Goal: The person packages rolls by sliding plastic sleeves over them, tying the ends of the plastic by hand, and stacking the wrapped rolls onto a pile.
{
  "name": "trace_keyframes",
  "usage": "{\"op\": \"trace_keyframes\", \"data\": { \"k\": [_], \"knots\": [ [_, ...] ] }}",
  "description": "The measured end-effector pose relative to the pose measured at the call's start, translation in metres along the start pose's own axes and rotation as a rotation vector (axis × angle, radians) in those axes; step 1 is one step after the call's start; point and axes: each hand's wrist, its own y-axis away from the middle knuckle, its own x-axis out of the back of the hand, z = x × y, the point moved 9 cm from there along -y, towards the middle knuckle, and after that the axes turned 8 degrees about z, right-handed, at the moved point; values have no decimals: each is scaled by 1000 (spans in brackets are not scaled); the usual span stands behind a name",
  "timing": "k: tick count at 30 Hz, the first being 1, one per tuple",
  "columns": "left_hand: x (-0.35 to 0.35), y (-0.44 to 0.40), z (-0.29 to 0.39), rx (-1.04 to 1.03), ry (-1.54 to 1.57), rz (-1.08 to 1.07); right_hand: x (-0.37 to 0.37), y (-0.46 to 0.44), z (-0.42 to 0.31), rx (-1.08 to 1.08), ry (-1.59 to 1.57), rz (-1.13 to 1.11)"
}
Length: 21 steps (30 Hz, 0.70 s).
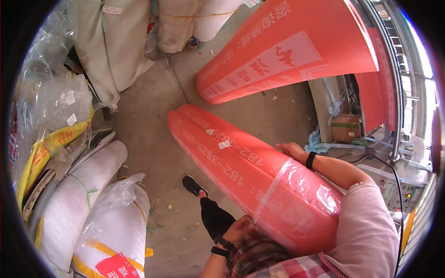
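A long red roll of printed sheet point(232, 160) leans against my body, its far end down on the floor. Clear plastic wrap covers its upper part near me. My right hand point(293, 150) lies against the roll's far side, with a black band on the wrist. On the near side, my left hand point(240, 228) grips the roll's edge by the plastic band, its fingers curled and partly hidden. A second, wider red roll point(287, 51) stands tilted beyond the first.
White wrapped rolls point(116, 227) lie at the left, below plastic bags point(60, 104). Pale rolls point(111, 46) stand at the back. At the right are a metal rail point(394, 92), a cardboard box point(346, 128) and a control panel point(405, 192). Scraps dot the concrete floor point(148, 106).
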Motion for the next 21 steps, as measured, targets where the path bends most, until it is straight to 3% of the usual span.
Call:
{"op": "trace_keyframes", "data": {
  "k": [2, 4, 5, 6, 8, 12, 14, 16, 18, 19, 21],
  "knots": [
    [-4, -7, 24, -195, -453, 7, -1, -3, -15, 58, 142, 77],
    [9, -12, 18, -289, -452, 106, 0, -2, -22, 121, 280, 127],
    [18, -14, 20, -374, -455, 196, -10, -1, -37, 337, 467, 79],
    [19, -20, 18, -377, -461, 202, -11, -14, -33, 344, 462, 76],
    [51, -28, 18, -355, -229, 477, -34, -41, -37, 727, 763, 92],
    [107, -67, 40, -529, 11, 565, -86, -102, -66, 930, 885, 180],
    [134, -71, 73, -600, -287, 709, -111, -131, -72, 953, 814, 215],
    [170, -103, 34, -620, -208, 737, -126, -153, -70, 935, 819, 238],
    [183, -114, -5, -570, 21, 1081, -117, -175, -49, 455, 303, 137],
    [170, -122, -24, -637, 290, 1091, -119, -149, -67, 719, 307, 224],
    [171, -165, -85, -463, 817, 899, -114, -143, -42, 377, 148, 182]
  ]
}}
